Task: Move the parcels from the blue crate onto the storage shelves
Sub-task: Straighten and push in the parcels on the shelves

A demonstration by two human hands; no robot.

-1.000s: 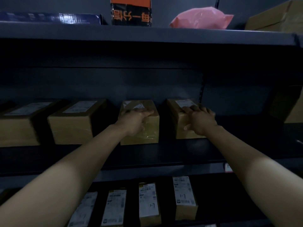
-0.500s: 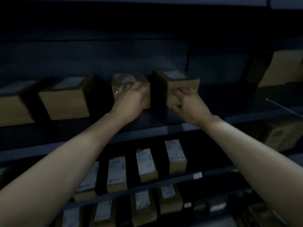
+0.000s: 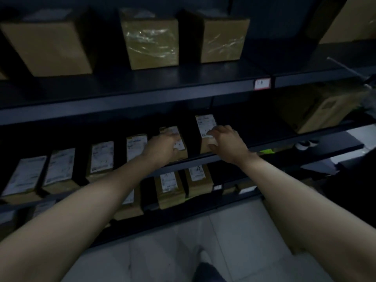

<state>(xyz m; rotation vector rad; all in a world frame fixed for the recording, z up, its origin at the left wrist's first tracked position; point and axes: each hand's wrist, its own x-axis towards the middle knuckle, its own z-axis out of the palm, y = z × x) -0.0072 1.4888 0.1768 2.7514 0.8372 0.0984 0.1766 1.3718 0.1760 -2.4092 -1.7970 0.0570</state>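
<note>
Matt brown cardboard parcels (image 3: pixel 173 143), some under glossy tape, on dark metal shelves (image 3: pixel 142 94).

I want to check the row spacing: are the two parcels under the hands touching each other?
Apart. The head view shows a dark gap between the parcel under the left hand and the parcel under the right hand.

Both forearms bare to the hands (image 3: pixel 162 147); no sleeves visible.

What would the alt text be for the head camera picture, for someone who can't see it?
In a dim storeroom, a person's left hand and right hand each rest on a small labelled parcel in a row on the middle shelf. Three larger brown boxes stand on the shelf above, and more labelled parcels fill the shelf below.
</note>
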